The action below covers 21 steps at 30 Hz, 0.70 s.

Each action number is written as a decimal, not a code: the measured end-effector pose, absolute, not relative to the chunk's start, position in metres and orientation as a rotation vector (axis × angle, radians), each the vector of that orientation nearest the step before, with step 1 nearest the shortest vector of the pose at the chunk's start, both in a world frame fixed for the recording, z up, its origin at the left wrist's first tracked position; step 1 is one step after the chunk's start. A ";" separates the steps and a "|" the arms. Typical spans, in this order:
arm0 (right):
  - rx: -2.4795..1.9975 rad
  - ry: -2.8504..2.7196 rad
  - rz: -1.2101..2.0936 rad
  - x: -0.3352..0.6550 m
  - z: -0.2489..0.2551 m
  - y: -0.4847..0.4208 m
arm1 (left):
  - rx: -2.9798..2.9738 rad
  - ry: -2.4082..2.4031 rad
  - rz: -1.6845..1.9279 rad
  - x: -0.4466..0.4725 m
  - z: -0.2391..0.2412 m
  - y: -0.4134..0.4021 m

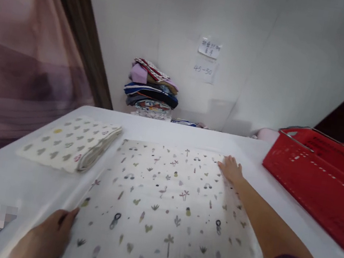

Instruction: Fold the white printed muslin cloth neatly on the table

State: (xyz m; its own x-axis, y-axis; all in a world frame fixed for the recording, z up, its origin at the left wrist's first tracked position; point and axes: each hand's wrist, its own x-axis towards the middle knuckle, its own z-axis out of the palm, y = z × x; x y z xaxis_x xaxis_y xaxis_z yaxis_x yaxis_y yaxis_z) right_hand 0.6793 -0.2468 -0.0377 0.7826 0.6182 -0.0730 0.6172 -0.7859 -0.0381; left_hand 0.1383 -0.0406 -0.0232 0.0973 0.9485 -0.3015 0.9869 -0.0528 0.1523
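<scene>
A white cloth (pixel 157 214) printed with flamingos, palm trees, pineapples and rainbows lies spread before me on the white table. My left hand (pixel 48 233) is at the cloth's near left edge, fingers curled and closed on it; the fingertips are partly hidden. Reaching to the far right corner, my right hand (pixel 231 169) rests on the cloth with its fingers stretched out. To the left of the spread cloth sits a thick folded cloth (pixel 69 142), cream with grey-green motifs and one yellow one.
A red plastic basket (pixel 321 185) with a metal handle stands at the right. Folded fabrics (pixel 152 88) are piled beyond the far edge of the table (pixel 171 132), against the wall. A pink curtain (pixel 29 56) hangs at the left. Handwritten paper signs (pixel 207 58) are on the wall.
</scene>
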 end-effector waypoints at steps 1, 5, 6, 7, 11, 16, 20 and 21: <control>-2.949 -1.059 0.099 0.675 -0.038 -0.242 | 2.081 1.875 -0.134 0.142 -0.013 -0.047; -2.857 -1.304 0.088 0.658 -0.044 -0.215 | 2.096 1.860 -0.018 0.150 0.002 -0.061; -2.837 -1.345 0.105 0.655 -0.047 -0.207 | 2.100 1.872 0.000 0.150 0.001 -0.062; -2.823 -1.371 0.121 0.654 -0.050 -0.201 | 2.108 1.878 0.014 0.150 0.000 -0.063; -2.817 -1.377 0.114 0.658 -0.059 -0.188 | 2.134 1.881 0.037 0.148 -0.005 -0.066; -2.847 -1.344 0.085 0.647 -0.054 -0.183 | 2.162 1.860 0.060 0.150 -0.002 -0.069; -2.751 -1.510 0.112 0.611 -0.049 -0.173 | 2.163 1.852 0.066 0.150 -0.002 -0.070; -2.733 -1.542 0.136 0.604 -0.049 -0.170 | 2.168 1.850 0.081 0.149 -0.003 -0.070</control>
State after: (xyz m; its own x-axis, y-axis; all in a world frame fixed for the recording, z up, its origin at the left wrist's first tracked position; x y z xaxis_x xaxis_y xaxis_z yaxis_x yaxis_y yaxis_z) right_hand 0.6039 -0.1701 -0.0492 0.5140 0.8545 -0.0751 0.8545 -0.5177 -0.0430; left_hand 0.1494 -0.0700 -0.0030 0.1740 0.9742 -0.1438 0.9579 -0.1336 0.2540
